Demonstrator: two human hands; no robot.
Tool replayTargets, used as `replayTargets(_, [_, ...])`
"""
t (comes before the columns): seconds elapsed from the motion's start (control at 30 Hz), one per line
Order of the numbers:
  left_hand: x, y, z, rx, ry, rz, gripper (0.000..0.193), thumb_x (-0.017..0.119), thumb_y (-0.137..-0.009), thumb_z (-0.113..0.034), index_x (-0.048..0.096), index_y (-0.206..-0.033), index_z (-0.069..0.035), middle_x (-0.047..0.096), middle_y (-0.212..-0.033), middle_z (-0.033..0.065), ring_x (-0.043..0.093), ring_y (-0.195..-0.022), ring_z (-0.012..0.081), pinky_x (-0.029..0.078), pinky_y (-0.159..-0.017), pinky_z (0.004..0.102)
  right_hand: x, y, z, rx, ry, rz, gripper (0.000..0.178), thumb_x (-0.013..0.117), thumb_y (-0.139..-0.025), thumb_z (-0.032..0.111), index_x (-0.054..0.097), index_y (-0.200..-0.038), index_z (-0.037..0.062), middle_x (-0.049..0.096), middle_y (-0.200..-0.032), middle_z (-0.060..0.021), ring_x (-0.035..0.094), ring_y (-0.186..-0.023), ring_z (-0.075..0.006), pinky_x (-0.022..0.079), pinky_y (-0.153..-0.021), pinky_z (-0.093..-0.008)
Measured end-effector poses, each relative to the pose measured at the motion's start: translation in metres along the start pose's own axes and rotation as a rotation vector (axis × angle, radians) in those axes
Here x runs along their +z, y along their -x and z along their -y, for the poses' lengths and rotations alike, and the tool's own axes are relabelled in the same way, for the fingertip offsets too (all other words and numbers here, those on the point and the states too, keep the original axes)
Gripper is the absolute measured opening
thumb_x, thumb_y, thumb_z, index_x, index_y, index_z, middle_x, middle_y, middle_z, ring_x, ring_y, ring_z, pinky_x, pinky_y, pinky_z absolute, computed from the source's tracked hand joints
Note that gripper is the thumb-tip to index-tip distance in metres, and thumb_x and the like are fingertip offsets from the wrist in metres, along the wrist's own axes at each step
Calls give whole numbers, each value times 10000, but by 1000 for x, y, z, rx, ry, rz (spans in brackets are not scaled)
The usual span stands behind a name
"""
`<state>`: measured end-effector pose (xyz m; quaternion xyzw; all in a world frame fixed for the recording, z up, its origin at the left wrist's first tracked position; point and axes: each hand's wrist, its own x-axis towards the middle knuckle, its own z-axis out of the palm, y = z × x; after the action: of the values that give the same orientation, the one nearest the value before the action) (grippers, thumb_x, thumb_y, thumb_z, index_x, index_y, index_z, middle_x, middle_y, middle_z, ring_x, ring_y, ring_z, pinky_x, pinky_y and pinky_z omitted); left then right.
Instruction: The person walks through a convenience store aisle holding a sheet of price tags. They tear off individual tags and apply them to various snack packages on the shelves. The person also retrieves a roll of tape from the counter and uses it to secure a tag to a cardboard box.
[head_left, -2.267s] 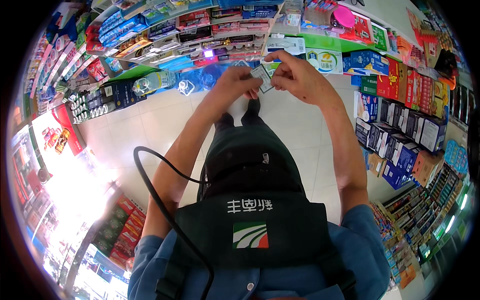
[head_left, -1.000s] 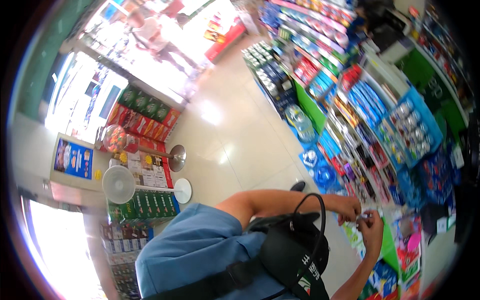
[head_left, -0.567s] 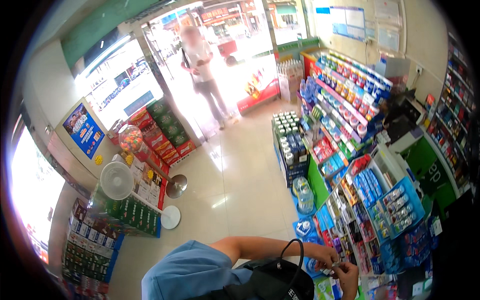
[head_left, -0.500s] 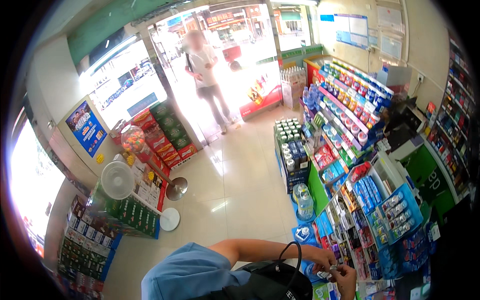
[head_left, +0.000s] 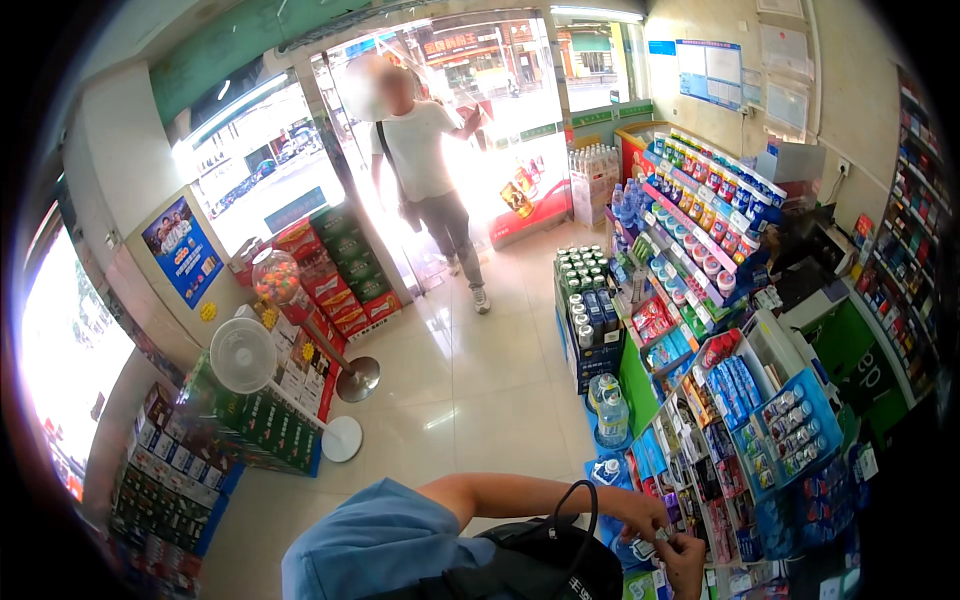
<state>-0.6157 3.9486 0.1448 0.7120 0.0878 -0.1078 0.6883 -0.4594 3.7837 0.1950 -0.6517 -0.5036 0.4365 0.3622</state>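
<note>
Stretched out from a blue sleeve [head_left: 375,545], my left arm reaches to the right in front of the candy rack [head_left: 705,465]. My left hand [head_left: 642,512] has its fingers curled down. Close below it is my right hand [head_left: 684,562], fingers bent and pinched. The fingertips of both hands meet around a small pale thing [head_left: 661,536], too small to name. Under my left forearm lies a black bag [head_left: 545,560] with a thin black loop on it. Large water bottles [head_left: 612,412] stand on the floor beyond my hands.
A person in a white shirt [head_left: 420,145] is at the doorway. Stacked drink cases [head_left: 340,265], a gumball machine [head_left: 277,275] and a white fan [head_left: 242,355] line the left. On the right are tiered shelves of gum tubs [head_left: 700,235] and a green counter [head_left: 850,350].
The person at the doorway has stepped inward, one arm now out toward the door. My view has shifted slightly; my hands stay together around the small pale thing.
</note>
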Motion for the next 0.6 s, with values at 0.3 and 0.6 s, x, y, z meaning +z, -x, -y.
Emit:
replayTargets(0.3, [21,-31,3,-6,-59,54,227,671,-833,-129,619,-757,78,665,-608,162,692,-530,207,537,-453,295,9,30,-75,144,-137,-154,125,697,-828,60,655,-786,-50,667,-658,-94,622,-563,-141,498,-551,-295])
replayTargets(0.6, [34,-47,3,-193,8,17,355,767,-854,-218,693,-1140,-21,680,-923,68,675,-681,163,575,-614,290,4,48,-62,106,65,-253,263,698,-899,218,697,-776,-15,625,-617,-81,567,-560,-148,434,-537,-327])
